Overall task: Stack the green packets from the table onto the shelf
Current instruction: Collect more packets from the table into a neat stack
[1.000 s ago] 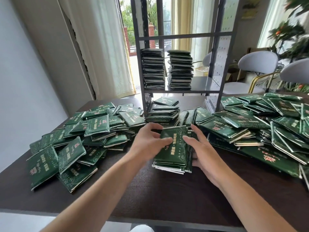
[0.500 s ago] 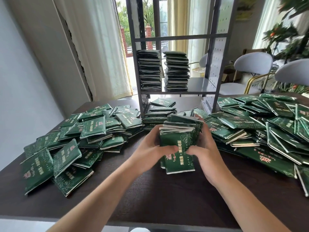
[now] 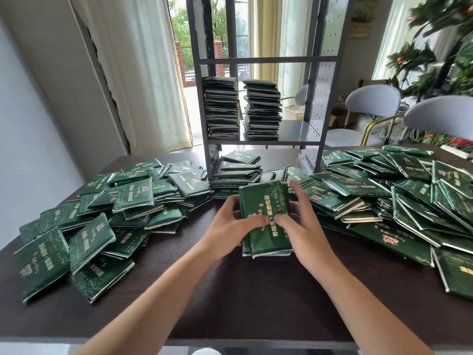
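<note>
A bundle of green packets [image 3: 263, 208] stands tilted at the middle of the dark table [image 3: 230, 298], its lower edge down near the tabletop. My left hand [image 3: 230, 226] grips its left side, thumb across the front. My right hand [image 3: 299, 221] grips its right side, fingers behind it. Loose green packets lie in a heap on the left [image 3: 102, 213] and a bigger heap on the right [image 3: 396, 196]. On the grey metal shelf [image 3: 294, 131] behind stand two stacks of packets [image 3: 221, 108], [image 3: 262, 111]. A low pile [image 3: 238, 170] sits under the shelf.
The shelf's right half is bare. Its upper board [image 3: 266, 59] carries nothing. Two grey chairs [image 3: 371, 106] stand at the back right beside a plant [image 3: 435, 47]. White curtains [image 3: 143, 73] and a wall are to the left.
Both hands raised the bundle from flat on the table, stood it up, and now it sits lower and tilted, face toward me.
</note>
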{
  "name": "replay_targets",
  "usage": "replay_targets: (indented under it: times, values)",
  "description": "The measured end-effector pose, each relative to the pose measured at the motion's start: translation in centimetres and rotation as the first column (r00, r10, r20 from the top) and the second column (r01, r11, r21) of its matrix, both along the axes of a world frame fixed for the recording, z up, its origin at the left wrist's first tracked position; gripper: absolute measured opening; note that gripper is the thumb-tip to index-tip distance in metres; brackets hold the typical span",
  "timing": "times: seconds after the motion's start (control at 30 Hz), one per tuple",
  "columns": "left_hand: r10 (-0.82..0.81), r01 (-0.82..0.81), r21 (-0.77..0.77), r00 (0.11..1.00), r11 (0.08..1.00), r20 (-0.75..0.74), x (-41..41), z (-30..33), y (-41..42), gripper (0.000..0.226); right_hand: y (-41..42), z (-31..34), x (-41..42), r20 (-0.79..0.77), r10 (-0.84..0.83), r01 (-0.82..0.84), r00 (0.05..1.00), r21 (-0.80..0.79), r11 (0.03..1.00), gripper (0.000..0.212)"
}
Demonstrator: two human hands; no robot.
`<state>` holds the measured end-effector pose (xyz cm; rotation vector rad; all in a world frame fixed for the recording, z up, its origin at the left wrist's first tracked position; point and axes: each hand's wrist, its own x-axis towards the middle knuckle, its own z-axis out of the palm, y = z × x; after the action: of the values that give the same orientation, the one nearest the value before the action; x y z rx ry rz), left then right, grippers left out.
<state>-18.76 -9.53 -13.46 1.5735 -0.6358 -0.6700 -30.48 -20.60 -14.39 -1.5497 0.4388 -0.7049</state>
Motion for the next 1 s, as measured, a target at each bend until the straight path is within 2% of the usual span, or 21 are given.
replay_targets:
  times: [0.07, 0.13, 0.27, 0.33, 0.43, 0.53, 0.6, 0.67, 0.73, 0.8, 0.87, 1.0]
  values:
    - [0.068, -0.068, 0.000, 0.996, 0.998, -0.058, -0.3, -0.3, -0.4, 0.048, -0.2, -0.1, 0.0, -0.068, -0.095, 0.087, 0.993, -0.115, 0.990, 0.058]
    - [0.079, -0.078, 0.015, 0.990, 0.997, -0.114, -0.5, -0.7, -0.6, 0.048, -0.7, 0.0, 0.0, -0.123, -0.240, 0.198, 0.963, -0.282, 0.939, 0.048]
    - [0.099, -0.095, 0.027, 0.979, 0.995, -0.181, -0.1, -1.0, -0.5, 0.041, -2.0, 1.6, -0.1, -0.075, -0.465, 0.335, 0.882, -0.593, 0.732, 0.029]
    - [0.110, -0.107, 0.026, 0.980, 0.994, -0.164, 0.0, -1.2, -0.3, 0.039, -3.2, 2.6, 0.1, -0.107, -0.536, 0.302, 0.837, -0.727, 0.617, 0.027]
    - [0.113, -0.110, 0.035, 0.990, 0.993, -0.083, -0.3, -1.7, -0.3, 0.044, -5.9, 3.8, 0.4, -0.234, -0.692, 0.173, 0.683, -0.869, 0.464, 0.037]
    - [0.113, -0.112, 0.024, 0.993, 0.993, -0.043, -0.3, -2.1, 0.0, 0.054, -8.0, 4.1, 0.7, -0.404, -0.771, 0.020, 0.492, -0.880, 0.474, 0.056]
    - [0.122, -0.121, 0.012, 0.992, 0.993, -0.029, -0.3, -2.1, 0.2, 0.056, -8.4, 4.2, 0.7, -0.490, -0.763, -0.065, 0.421, -0.855, 0.514, 0.057]
    - [0.127, -0.127, 0.002, 0.992, 0.992, -0.027, -0.2, -2.1, 0.4, 0.057, -8.1, 4.2, 0.7, -0.448, -0.769, -0.080, 0.456, -0.881, 0.466, 0.051]
    - [0.124, -0.124, -0.004, 0.991, 0.992, -0.045, -0.2, -2.0, 0.5, 0.059, -7.5, 4.1, 0.6, -0.342, -0.768, -0.048, 0.542, -0.925, 0.378, 0.049]
    - [0.111, -0.110, 0.009, 0.993, 0.994, -0.045, -0.2, -1.9, 0.6, 0.060, -6.7, 4.3, 0.5, -0.273, -0.738, -0.023, 0.617, -0.944, 0.330, 0.051]
    - [0.101, -0.100, 0.022, 0.994, 0.995, -0.044, -0.2, -1.8, 0.6, 0.062, -5.9, 4.6, 0.5, -0.238, -0.688, -0.003, 0.686, -0.946, 0.324, 0.053]
    - [0.095, -0.093, 0.033, 0.994, 0.995, -0.062, -0.1, -1.8, 0.6, 0.066, -4.1, 4.6, 0.4, -0.153, -0.590, 0.116, 0.793, -0.913, 0.392, 0.039]
